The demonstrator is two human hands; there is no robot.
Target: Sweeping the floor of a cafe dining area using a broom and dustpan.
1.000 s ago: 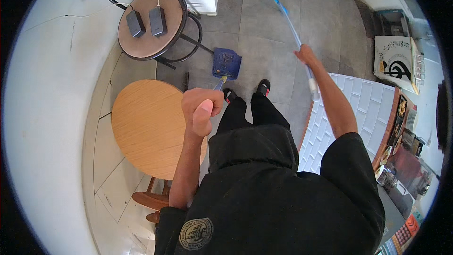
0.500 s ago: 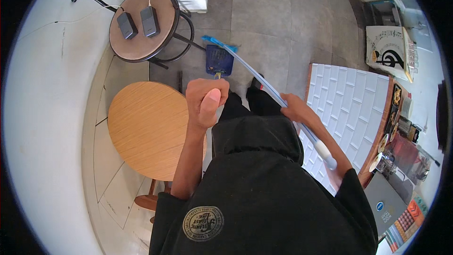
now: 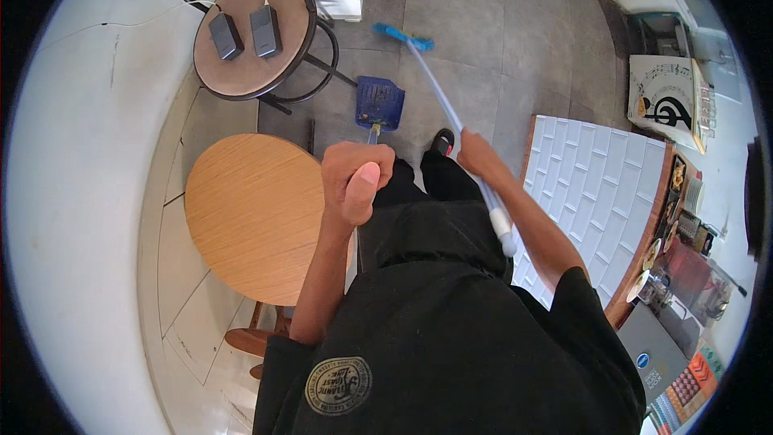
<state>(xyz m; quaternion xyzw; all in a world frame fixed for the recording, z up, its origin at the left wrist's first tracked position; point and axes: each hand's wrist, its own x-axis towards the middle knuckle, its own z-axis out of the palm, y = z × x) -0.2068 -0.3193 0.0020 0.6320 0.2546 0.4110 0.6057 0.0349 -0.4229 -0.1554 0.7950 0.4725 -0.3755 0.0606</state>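
Observation:
My left hand [image 3: 356, 181] is closed round the top of a dustpan's handle, most of which the fist hides. The blue dustpan [image 3: 380, 101] rests on the grey floor ahead of my feet, with small bits of debris in it. My right hand [image 3: 480, 153] grips the pale blue stick of a broom [image 3: 439, 95]. The broom's bright blue head [image 3: 405, 37] is just beyond the dustpan and to its right, apart from it. The white grip end of the stick hangs by my right forearm.
A round wooden table [image 3: 254, 221] stands close on my left. Beyond it is a chair [image 3: 233, 72] with two dark power banks [image 3: 266, 31] and white cables on its seat. On the right is a white-tiled counter [image 3: 592, 193] with a grey laptop [image 3: 656, 346] at its near end.
The broom head has moved from the dustpan's far edge away and to the right. My right hand has shifted inward and farther out. The left hand and dustpan have barely moved.

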